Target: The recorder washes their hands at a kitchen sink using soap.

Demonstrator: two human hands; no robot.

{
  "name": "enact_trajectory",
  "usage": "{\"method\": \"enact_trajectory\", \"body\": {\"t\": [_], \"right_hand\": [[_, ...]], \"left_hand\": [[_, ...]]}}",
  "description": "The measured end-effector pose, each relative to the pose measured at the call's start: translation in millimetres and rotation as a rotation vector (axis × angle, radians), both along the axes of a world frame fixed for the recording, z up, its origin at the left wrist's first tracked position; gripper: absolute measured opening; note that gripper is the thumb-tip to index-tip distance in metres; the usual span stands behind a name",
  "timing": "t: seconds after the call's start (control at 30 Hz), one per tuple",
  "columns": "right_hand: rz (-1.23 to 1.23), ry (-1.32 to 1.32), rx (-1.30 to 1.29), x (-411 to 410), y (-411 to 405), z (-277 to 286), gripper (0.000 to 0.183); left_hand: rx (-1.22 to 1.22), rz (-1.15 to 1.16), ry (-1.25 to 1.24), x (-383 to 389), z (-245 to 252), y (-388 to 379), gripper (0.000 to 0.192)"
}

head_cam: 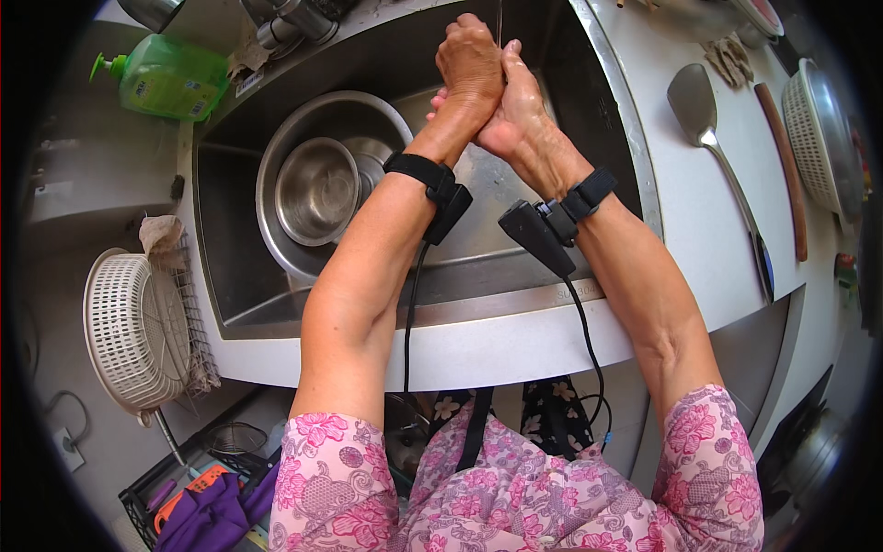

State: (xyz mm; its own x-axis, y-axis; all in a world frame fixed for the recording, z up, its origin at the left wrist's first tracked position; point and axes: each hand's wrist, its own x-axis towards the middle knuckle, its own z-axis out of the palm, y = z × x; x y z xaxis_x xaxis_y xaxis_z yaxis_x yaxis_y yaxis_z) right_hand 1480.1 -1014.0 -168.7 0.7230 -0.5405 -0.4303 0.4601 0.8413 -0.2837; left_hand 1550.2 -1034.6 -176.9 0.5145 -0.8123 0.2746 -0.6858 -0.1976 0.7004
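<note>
My left hand (pixel 470 58) and my right hand (pixel 519 103) are pressed together over the stainless steel sink (pixel 476 207), beside a thin stream of water (pixel 499 24). The left hand's fingers are curled, and its palm side is hidden. My right hand cups it from beneath; its fingertips show past the left wrist, and its thumb points up. Wet skin shines on both. To their left, a large steel basin (pixel 268 179) sits in the sink, with a smaller steel bowl (pixel 317 192) inside it.
A green pump bottle (pixel 172 79) stands at the sink's back left, near the faucet (pixel 300 24). On the right counter lie a metal spatula (pixel 695 96) and a wooden rolling pin (pixel 783 172), near a white colander (pixel 810 145). Another white basket (pixel 117 328) hangs left.
</note>
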Motion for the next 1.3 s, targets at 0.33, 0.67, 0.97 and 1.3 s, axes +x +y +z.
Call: {"method": "enact_trajectory", "body": {"t": [0.33, 0.67, 0.97, 1.3], "right_hand": [[0.014, -0.075, -0.181, 5.0, 9.2, -1.6, 0.031], [-0.126, -0.267, -0.300, -0.4, -5.2, 13.9, 0.032], [-0.284, 0.250, -0.477, -0.9, -11.8, -11.9, 0.025], [-0.030, 1.172, -1.526, -3.6, -15.8, -29.6, 0.033]], "left_hand": [[0.060, -0.154, 0.152, 11.5, -1.9, -11.5, 0.017], [-0.344, -0.485, 1.492, -0.3, 11.4, 9.8, 0.018], [-0.313, -0.235, 1.575, 4.0, 18.1, 34.8, 0.028], [-0.043, -0.375, 1.073, 5.6, 23.5, 54.8, 0.030]]}}
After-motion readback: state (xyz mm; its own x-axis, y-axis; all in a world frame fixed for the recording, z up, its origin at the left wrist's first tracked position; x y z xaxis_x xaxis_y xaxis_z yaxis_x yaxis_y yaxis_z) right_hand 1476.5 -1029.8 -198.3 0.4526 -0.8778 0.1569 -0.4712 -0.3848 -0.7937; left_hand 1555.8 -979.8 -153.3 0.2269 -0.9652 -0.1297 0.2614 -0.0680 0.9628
